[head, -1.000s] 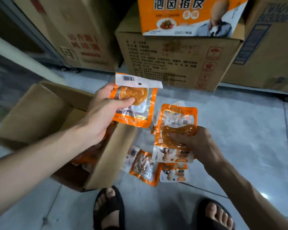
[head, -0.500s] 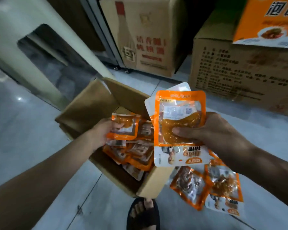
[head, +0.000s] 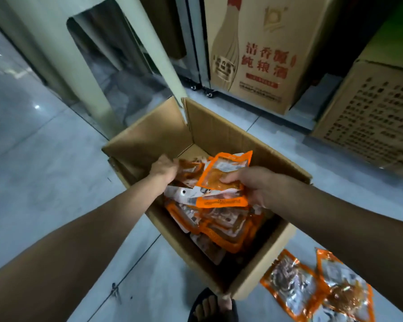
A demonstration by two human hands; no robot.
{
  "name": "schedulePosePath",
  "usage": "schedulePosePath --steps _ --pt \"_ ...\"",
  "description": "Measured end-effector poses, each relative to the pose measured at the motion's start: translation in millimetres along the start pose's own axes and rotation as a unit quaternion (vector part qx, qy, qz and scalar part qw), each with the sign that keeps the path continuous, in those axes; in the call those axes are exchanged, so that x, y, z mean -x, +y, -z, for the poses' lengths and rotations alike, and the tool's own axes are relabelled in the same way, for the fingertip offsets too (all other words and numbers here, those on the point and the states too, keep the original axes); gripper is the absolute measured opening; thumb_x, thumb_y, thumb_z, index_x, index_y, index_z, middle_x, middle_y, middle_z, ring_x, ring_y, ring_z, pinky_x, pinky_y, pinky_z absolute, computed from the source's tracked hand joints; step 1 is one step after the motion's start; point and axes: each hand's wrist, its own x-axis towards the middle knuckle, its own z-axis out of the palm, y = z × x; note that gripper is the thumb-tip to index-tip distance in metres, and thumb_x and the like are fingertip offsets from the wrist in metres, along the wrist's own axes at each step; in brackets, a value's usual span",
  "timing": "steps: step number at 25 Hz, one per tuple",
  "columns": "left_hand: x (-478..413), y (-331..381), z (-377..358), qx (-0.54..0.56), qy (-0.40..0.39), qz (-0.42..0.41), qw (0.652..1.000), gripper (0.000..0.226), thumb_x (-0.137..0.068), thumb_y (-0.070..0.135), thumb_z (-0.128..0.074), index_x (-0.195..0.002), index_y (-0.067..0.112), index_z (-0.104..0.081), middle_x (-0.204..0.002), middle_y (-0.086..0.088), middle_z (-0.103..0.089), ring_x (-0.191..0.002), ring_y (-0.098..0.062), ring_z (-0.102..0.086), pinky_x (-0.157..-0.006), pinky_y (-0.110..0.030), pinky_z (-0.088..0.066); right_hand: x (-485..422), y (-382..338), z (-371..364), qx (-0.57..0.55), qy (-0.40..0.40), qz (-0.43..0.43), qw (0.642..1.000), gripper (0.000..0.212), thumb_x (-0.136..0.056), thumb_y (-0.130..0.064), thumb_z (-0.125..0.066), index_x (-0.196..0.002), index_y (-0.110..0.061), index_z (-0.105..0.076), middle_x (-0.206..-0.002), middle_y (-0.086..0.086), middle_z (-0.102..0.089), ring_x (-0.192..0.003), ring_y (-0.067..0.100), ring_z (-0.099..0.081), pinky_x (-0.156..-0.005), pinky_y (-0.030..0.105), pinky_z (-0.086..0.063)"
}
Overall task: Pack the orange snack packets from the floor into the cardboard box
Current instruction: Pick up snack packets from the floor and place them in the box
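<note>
The open cardboard box [head: 221, 131] stands on the floor in the middle, holding a heap of several orange snack packets [head: 228, 228]. My left hand [head: 164, 168] is inside the box at its far left, fingers closed on an orange packet [head: 191, 169] lying against the heap. My right hand [head: 249, 182] is over the box and grips another orange packet [head: 221, 175] by its lower part, just above the heap. Two more orange packets [head: 312, 289] lie on the floor to the right of the box.
A tall printed carton [head: 258, 54] and a second carton [head: 370, 117] stand behind the box. A pale post [head: 84, 66] and glass panel rise at the left. My sandalled foot [head: 212, 305] is at the box's near corner. Grey floor tiles spread to the left.
Both hands have moved from above the floor pile into the box, each carrying its packet lower. The view has swung left, so the box is now central.
</note>
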Motion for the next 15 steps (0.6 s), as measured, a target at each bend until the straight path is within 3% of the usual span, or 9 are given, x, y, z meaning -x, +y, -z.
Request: schedulePosePath --steps 1,3,5,7,8,10,12,15 --pt "2.7 1.5 0.9 0.011 0.003 0.001 1.000 0.047 -0.091 0.030 -0.058 -0.132 0.007 -0.055 -0.134 -0.017 -0.059 -0.124 -0.037 -0.055 -0.102 -0.037 -0.046 -10.0 5.3 -0.5 0.009 0.019 -0.003 1.000 0.026 -0.086 0.005 -0.061 -0.108 -0.007 -0.066 -0.086 0.016 -0.070 -0.065 0.030 -0.068 -0.059 0.042 -0.059" --pt "11.0 7.2 2.3 0.039 -0.006 -0.007 0.999 0.050 -0.091 0.027 -0.060 -0.136 0.007 -0.051 -0.135 -0.016 -0.059 -0.125 -0.035 -0.055 -0.104 -0.039 -0.045 -22.4 17.0 -3.4 0.038 0.035 -0.017 0.999 0.024 -0.086 0.005 -0.059 -0.107 -0.003 -0.066 -0.097 0.019 -0.069 -0.081 0.033 -0.069 -0.077 0.049 -0.058" --pt "21.9 16.3 1.0 0.065 -0.027 -0.033 0.997 0.055 -0.088 0.027 -0.063 -0.139 0.011 -0.049 -0.135 -0.014 -0.058 -0.124 -0.033 -0.055 -0.106 -0.041 -0.044 -25.6 26.5 -3.7 0.061 0.034 -0.024 0.997 0.011 -0.086 0.005 -0.056 -0.086 -0.002 -0.064 -0.091 0.018 -0.067 -0.078 0.030 -0.067 -0.084 0.047 -0.057" --pt "32.5 23.9 -3.3 0.093 -0.054 -0.052 0.993 0.055 -0.087 0.025 -0.065 -0.139 0.017 -0.049 -0.136 -0.011 -0.058 -0.124 -0.032 -0.055 -0.106 -0.043 -0.044 -17.8 28.2 -1.6 0.059 0.040 -0.012 0.997 0.014 -0.081 0.005 -0.057 -0.074 -0.008 -0.059 -0.086 0.015 -0.063 -0.077 0.028 -0.065 -0.082 0.046 -0.058" --pt "39.0 28.3 -6.1 0.100 -0.063 -0.060 0.991 0.055 -0.086 0.025 -0.065 -0.139 0.020 -0.050 -0.137 -0.010 -0.057 -0.124 -0.031 -0.054 -0.107 -0.044 -0.044 -11.6 26.2 0.7 0.050 0.049 -0.003 0.998 0.012 -0.079 0.002 -0.059 -0.074 -0.009 -0.059 -0.083 0.014 -0.064 -0.072 0.027 -0.064 -0.073 0.044 -0.059" --pt "54.6 39.2 -11.3 0.108 -0.074 -0.084 0.988 0.051 -0.086 0.023 -0.066 -0.135 0.021 -0.053 -0.131 -0.006 -0.058 -0.124 -0.027 -0.054 -0.107 -0.042 -0.043 12.4 21.8 7.3 0.072 0.042 0.019 0.996 0.011 -0.071 -0.006 -0.066 -0.082 -0.006 -0.066 -0.083 0.014 -0.070 -0.069 0.028 -0.068 -0.064 0.040 -0.061" --pt "73.6 53.5 -15.6 0.127 -0.091 -0.115 0.981 0.048 -0.087 0.020 -0.066 -0.134 0.019 -0.054 -0.129 -0.004 -0.058 -0.125 -0.024 -0.054 -0.109 -0.040 -0.041 38.6 18.9 20.0 0.148 0.023 0.049 0.987 0.036 -0.064 -0.012 -0.069 -0.099 -0.004 -0.071 -0.097 0.020 -0.074 -0.087 0.036 -0.072 -0.082 0.051 -0.059" --pt "105.0 73.8 -20.2 0.150 -0.129 -0.157 0.968 0.048 -0.089 0.020 -0.065 -0.135 0.020 -0.052 -0.136 -0.005 -0.055 -0.128 -0.021 -0.052 -0.110 -0.038 -0.040 84.0 12.5 52.8 0.205 -0.019 0.161 0.965 0.030 -0.081 -0.009 -0.068 -0.111 -0.010 -0.070 -0.105 0.012 -0.075 -0.098 0.025 -0.072 -0.091 0.036 -0.057"
